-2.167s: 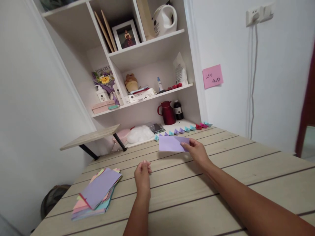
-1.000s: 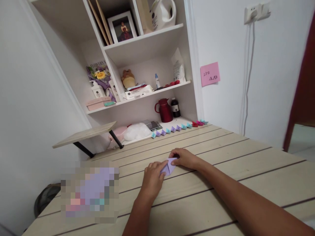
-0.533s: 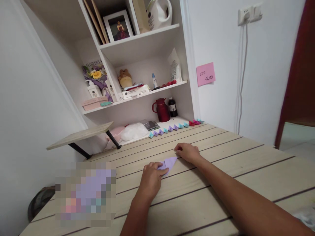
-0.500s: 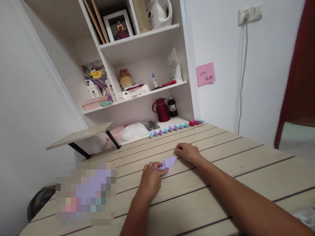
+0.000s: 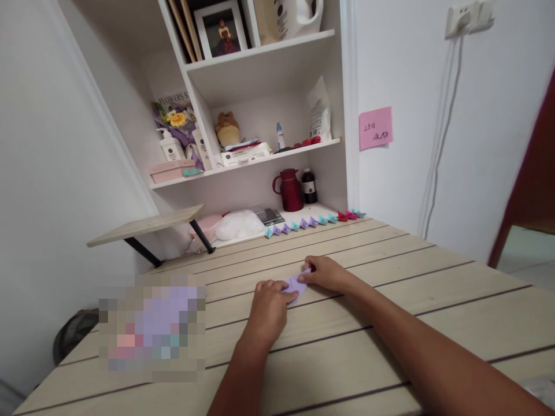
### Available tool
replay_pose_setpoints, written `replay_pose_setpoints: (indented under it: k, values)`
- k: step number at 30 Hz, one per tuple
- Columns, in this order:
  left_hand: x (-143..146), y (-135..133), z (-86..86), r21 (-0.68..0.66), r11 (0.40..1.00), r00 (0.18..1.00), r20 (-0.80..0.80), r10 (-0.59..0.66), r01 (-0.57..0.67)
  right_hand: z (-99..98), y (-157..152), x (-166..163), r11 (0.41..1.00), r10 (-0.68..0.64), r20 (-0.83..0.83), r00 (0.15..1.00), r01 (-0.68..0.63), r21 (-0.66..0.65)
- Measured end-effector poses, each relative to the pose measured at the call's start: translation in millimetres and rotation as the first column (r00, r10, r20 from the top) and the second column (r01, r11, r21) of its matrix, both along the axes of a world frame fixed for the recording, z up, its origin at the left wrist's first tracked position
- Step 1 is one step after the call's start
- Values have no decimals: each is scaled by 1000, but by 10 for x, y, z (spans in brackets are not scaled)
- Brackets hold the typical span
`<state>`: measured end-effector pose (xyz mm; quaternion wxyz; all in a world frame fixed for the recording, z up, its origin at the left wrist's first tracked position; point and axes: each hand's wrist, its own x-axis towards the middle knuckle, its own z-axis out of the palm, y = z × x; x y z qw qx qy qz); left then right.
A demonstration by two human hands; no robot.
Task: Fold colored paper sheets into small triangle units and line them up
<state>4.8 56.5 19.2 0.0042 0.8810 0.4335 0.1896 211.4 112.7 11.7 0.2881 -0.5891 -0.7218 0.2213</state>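
A folded sheet of light purple paper (image 5: 295, 285) lies on the wooden table (image 5: 338, 358), partly hidden under my fingers. My left hand (image 5: 269, 300) holds its left side, thumb stretched over the near part and the other fingers along the far edge. At the right corner, my right hand (image 5: 323, 273) pinches the paper between thumb and fingers. Beyond both hands, a row of small folded paper pieces (image 5: 303, 223) in teal, purple, red and pink runs along the table's back edge.
A blurred-out patch (image 5: 160, 323) with purple and other colours covers the table's left side. Behind it stands a small raised shelf (image 5: 147, 224) on black legs. White shelving (image 5: 264, 60) at the back holds a red jug (image 5: 291, 190) and a dark bottle (image 5: 309, 186).
My right hand has come down and left onto the paper's right corner, which it was apart from before. My left hand stays on the paper. The camera view has shifted slightly.
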Motion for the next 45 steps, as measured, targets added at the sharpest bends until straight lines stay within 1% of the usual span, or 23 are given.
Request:
replay_pose_setpoints:
  k: [2,7,10,13,16,19,21,23,25,26,28,30,31,32,33,35,36,38,40,42,43,45]
  values:
    - [-2,1,-7,-1,1000,1000,8,2,-2,-30,10,-14,1000,11,-81,997,-12,-4]
    - [9,3,-38,-21,999,997,69,37,-35,-89,27,-62,1000,-18,-272,962,16,-12]
    - [32,-3,-40,-16,996,990,106,90,-89,-77,10,-109,1000,-5,-411,912,-3,-19]
    - [59,-15,-17,3,992,985,119,123,-124,-20,-37,-172,1000,17,-536,844,-24,-5]
    - [85,-33,23,70,989,988,99,121,-128,56,-110,-247,998,60,-618,784,-57,24]
    - [101,-52,62,181,969,985,76,155,-166,119,-181,-314,994,103,-683,723,-106,37]
    - [100,-58,75,249,948,978,116,173,-197,153,-210,-335,989,120,-723,680,-144,29]
    - [88,-48,69,274,938,963,220,153,-212,185,-219,-320,989,119,-754,646,-142,34]
    - [71,-22,49,230,951,919,379,108,-206,220,-213,-270,993,117,-768,629,-95,74]
    - [64,-6,36,182,964,878,471,88,-194,241,-210,-235,992,129,-774,620,-72,108]
    - [57,24,19,59,985,752,653,86,-164,284,-213,-166,980,193,-784,590,-74,186]
    - [63,38,19,-79,989,615,776,142,-128,326,-234,-122,956,292,-787,543,-163,242]
    - [70,39,26,-147,983,562,807,183,-109,343,-250,-117,941,335,-788,517,-224,253]
    - [78,36,36,-209,974,528,819,224,-89,355,-269,-124,925,366,-788,495,-287,249]
    - [87,30,47,-261,963,511,820,259,-70,362,-287,-142,911,383,-788,482,-341,234]
    - [104,16,61,-328,944,506,808,301,-37,354,-313,-201,901,375,-790,485,-393,186]
    - [112,9,62,-351,936,509,802,312,-21,342,-318,-234,908,352,-792,500,-389,158]
    - [128,-4,49,-397,917,533,784,318,37,307,-314,-288,935,286,-796,534,-338,109]
    - [145,-14,21,-452,881,567,765,304,137,273,-298,-313,952,229,-804,550,-298,67]
    - [163,-24,-6,-491,839,602,751,270,236,249,-285,-315,955,186,-814,550,-296,19]
    - [170,-28,-15,-496,827,615,748,251,266,241,-283,-311,955,166,-818,550,-298,-6]
    - [178,-35,-18,-488,825,632,743,220,285,230,-284,-303,954,125,-828,547,-295,-51]
